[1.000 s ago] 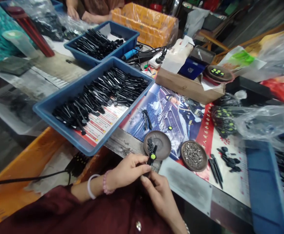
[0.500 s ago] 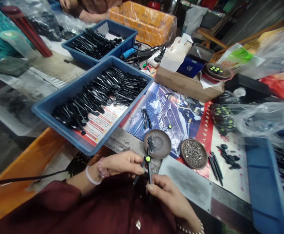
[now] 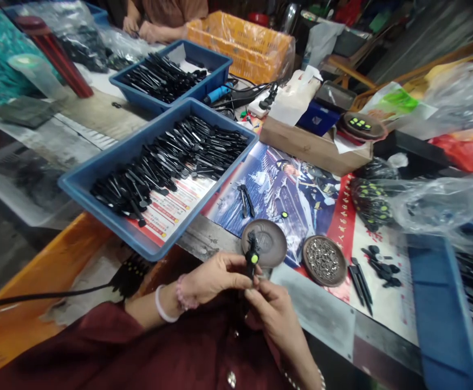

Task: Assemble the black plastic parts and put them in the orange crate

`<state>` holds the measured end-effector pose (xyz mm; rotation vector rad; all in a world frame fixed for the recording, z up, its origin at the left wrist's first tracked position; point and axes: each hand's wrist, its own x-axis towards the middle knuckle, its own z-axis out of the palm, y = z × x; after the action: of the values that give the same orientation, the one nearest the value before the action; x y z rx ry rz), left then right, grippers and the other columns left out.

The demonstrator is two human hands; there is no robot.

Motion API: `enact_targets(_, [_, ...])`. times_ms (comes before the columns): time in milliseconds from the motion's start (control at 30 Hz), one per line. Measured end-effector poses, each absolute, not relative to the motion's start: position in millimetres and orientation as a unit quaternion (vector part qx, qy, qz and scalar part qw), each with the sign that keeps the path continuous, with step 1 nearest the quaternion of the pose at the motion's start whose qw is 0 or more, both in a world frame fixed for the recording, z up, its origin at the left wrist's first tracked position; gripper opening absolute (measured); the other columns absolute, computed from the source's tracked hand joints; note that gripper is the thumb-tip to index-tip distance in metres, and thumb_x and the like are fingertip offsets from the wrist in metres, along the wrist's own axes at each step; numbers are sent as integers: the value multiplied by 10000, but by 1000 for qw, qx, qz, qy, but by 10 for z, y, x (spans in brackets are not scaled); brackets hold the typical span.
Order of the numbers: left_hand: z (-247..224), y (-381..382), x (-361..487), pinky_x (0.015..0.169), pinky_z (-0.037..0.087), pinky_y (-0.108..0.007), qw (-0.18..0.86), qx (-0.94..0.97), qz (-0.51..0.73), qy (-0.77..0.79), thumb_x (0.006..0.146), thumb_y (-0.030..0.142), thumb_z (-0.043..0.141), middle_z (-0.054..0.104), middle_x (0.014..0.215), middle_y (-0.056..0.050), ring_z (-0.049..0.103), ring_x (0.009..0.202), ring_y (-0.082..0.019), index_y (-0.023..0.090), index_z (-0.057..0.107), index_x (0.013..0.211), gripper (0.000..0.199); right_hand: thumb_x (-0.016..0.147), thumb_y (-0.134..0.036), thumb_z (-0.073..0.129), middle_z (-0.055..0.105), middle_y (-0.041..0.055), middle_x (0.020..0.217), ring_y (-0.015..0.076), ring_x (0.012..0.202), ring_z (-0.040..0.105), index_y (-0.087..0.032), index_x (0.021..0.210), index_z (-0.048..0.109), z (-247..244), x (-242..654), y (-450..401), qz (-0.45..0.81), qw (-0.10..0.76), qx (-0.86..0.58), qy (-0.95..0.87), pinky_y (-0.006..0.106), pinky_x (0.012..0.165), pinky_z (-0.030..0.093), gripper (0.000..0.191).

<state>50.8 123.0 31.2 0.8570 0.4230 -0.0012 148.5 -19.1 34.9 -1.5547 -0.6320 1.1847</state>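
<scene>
Both hands meet in front of my chest on a black two-legged tool [image 3: 253,261], compass-like, with a round yellow-green cap at its joint. My left hand [image 3: 215,279] pinches it just below the cap between thumb and fingers. My right hand [image 3: 274,311] closes on its lower end, where the fingers hide most of the legs. Just beyond the tool lies a brown dish [image 3: 274,244] with small black parts in it. To its right a second brown bowl [image 3: 324,260] holds many small metal screws.
A blue tray [image 3: 159,252] of black legged pieces stands left, with another blue tray [image 3: 220,70] behind. A loose black pair [image 3: 245,200] and a yellow-green cap [image 3: 284,215] lie on the poster. A blue bin [image 3: 435,303] borders the right. Across the table are a co-worker's hands [image 3: 144,30].
The tool's spread legs have come together, and my right hand has moved up and left, close to my left hand. The view has shifted slightly.
</scene>
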Motion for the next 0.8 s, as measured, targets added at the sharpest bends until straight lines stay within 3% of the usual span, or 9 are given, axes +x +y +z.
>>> enact_targets(67, [396,1204,500,808,472,-265,819,534,48,205,843,287,675,684,853,-38,613,832,-165,141,729,969,201,895,-471,591,562,-6,569,127,509,505,-170,675,591,407,1536,-185,364,488,-717,-339,233,489,383,373])
enact_targets(200, [481,1130,450,811,460,-281,671,708,122,184,952,267,504,636,898,-60,588,870,-183,143,720,977,250,963,-444,517,631,27,706,147,578,567,-171,862,614,484,1581,-149,116,410,-781,-457,247,555,423,306])
enact_targets(367, [427,1037,389,849,477,-291,646,726,169,164,961,172,438,604,970,-88,590,915,-185,162,656,1168,301,1031,-431,357,572,36,613,156,509,537,-179,764,548,434,1514,-40,-66,220,-813,-536,287,489,300,414])
enact_targets(433, [402,1023,378,870,478,-295,643,726,183,163,962,162,430,597,987,-95,585,934,-187,162,651,1171,305,1042,-404,318,549,37,567,154,458,503,-185,723,528,394,1467,-1,-105,185,-819,-532,307,468,245,440])
enact_targets(600, [364,1008,384,869,481,-299,637,729,192,161,968,162,420,584,967,-93,576,936,-188,160,657,1141,293,1044,-384,269,525,30,511,159,410,463,-202,701,505,338,1379,69,-77,217,-840,-492,313,464,207,454])
enact_targets(800, [323,1012,401,812,472,-286,651,708,192,193,967,210,452,557,937,-70,559,878,-177,177,681,1106,269,1016,-482,311,485,-16,509,127,453,459,-221,624,414,367,1451,68,202,386,-812,-389,255,452,277,482])
